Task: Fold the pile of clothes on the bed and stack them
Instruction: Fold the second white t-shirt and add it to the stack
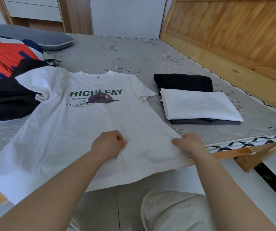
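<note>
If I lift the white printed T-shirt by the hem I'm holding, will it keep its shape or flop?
The white printed T-shirt will probably flop: the cloth already wrinkles where the left hand and right hand pinch it, and its hem droops off the bed. It looks thin, so likely light. The spread sleeves may fold inward once lifted.

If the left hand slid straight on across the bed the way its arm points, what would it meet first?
Probably only more of the white T-shirt that the left hand already pinches; further along that line lies the shirt's right sleeve.
</note>
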